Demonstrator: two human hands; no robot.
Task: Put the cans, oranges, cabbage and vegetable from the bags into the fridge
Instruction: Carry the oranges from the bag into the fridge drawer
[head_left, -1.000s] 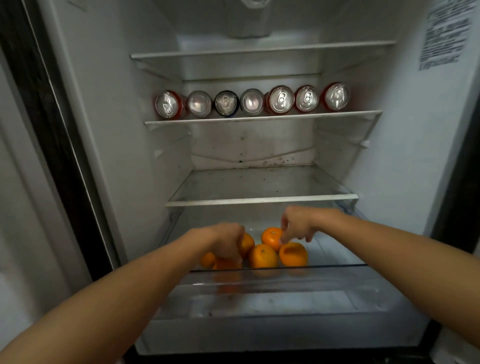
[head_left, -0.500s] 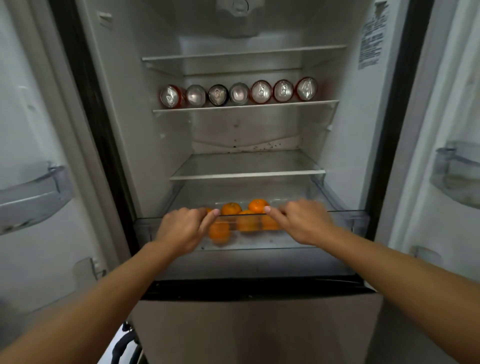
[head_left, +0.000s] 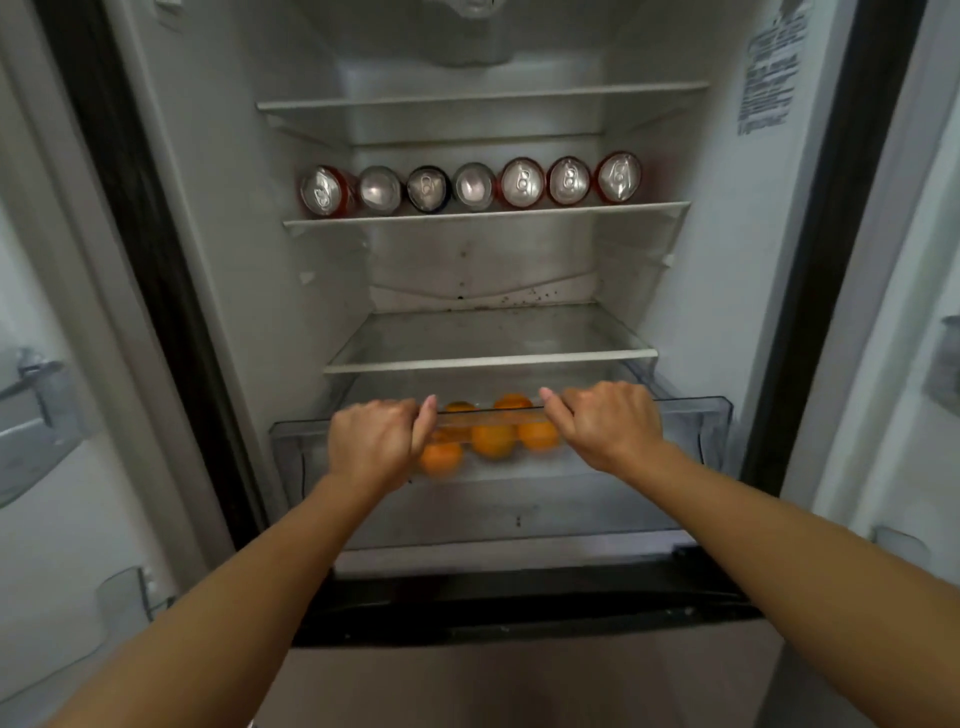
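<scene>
The fridge stands open in front of me. Several cans (head_left: 470, 186) lie on their sides in a row on the second shelf (head_left: 485, 213). Several oranges (head_left: 493, 439) sit in the clear crisper drawer (head_left: 696, 426) at the bottom. My left hand (head_left: 376, 441) and my right hand (head_left: 608, 423) both grip the drawer's front rim, left and right of the oranges. No cabbage, vegetable or bags are in view.
A glass shelf (head_left: 488, 358) sits just above the drawer, and a further shelf (head_left: 483, 96) near the top. Door bins (head_left: 31, 410) hang on the open left door, and another door bin (head_left: 945, 364) on the right. A dark seal strip (head_left: 519, 608) runs below the drawer.
My hands left the oranges and took hold of the drawer's front rim. The drawer has slid back into the fridge, and my view has pulled back.
</scene>
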